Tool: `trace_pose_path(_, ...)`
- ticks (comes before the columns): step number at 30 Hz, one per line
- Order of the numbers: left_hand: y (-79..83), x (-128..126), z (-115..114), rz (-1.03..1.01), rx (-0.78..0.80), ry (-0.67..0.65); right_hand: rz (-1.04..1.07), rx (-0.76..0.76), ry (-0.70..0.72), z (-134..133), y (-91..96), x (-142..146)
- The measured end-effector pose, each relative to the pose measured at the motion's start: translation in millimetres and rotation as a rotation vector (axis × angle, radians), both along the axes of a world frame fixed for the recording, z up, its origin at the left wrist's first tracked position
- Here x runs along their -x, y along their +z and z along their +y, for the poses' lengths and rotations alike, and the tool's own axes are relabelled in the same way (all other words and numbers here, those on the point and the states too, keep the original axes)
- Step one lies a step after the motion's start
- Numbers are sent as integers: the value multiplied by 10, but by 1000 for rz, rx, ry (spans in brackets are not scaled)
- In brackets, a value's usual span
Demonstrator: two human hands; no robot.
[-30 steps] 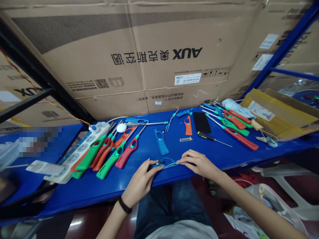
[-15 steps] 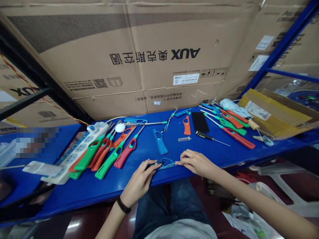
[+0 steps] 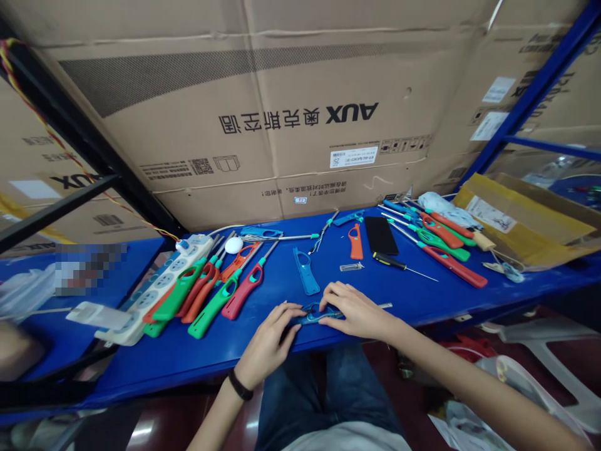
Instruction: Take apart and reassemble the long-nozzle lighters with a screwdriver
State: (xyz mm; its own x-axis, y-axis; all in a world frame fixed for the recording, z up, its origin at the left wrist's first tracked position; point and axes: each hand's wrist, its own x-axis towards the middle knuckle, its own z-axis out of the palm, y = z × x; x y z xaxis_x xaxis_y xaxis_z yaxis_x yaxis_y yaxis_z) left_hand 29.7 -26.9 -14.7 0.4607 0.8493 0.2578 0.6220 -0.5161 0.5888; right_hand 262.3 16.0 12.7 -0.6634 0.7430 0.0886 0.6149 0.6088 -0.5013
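Note:
At the table's front edge, my left hand (image 3: 271,340) pinches the left end of a blue lighter casing (image 3: 310,317) with thin wires in it. My right hand (image 3: 355,311) closes its fingers on the same casing from the right and covers part of it. A thin metal end (image 3: 385,305) sticks out past the right hand. Just behind lies another blue casing half (image 3: 307,274). An orange casing half (image 3: 355,242) and a small clear part (image 3: 351,267) rest farther back, beside a screwdriver (image 3: 390,261) with a black and yellow handle.
Several long-necked lighters (image 3: 244,289) lie at left against a white power strip (image 3: 124,329); more lighters (image 3: 457,266) lie at right. A black phone (image 3: 381,235), a metal tube (image 3: 295,238) and a yellow package (image 3: 526,219) sit farther back. A large cardboard box (image 3: 291,81) walls the rear.
My right hand has shifted left over the casing, and a thin metal end now shows beyond it. My left hand stays at the casing's left end. The view has shifted slightly.

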Motion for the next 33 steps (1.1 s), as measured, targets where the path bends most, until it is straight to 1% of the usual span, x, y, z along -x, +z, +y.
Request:
trace_pose_path(4, 35, 1, 14, 22, -1, -7, 33, 84, 26, 57, 3, 19)
trace_pose_path(7, 60, -6, 41, 27, 18, -31, 99, 106, 4, 77, -19, 0)
trace_pose_path(15, 128, -29, 175, 75, 64, -75, 201, 6, -35, 67, -122, -49)
trace_pose_path(19, 234, -36, 267, 130, 91, -113, 263, -32, -22, 50, -173, -57)
trace_pose_path(22, 346, -99, 426, 170, 44, -124, 268, -49, -7, 38, -202, -58)
trace_pose_path(24, 408, -203, 589, 203, -23, -98, 290, -67, 7, 29, -219, -55)
trace_pose_path(27, 432, -477, 876, 303, -110, -46, 318, -94, 5, 15, -246, -45)
trace_pose_path(28, 416, -595, 969, 336, -138, -38, 321, -100, -2, 11, -255, -41)
trace_pose_path(30, 350, -846, 1134, 340, -164, -43, 327, -110, -17, 6, -271, -32)
trace_pose_path(33, 211, -1184, 1307, 335, -194, -48, 338, -117, -20, 6, -286, -19)
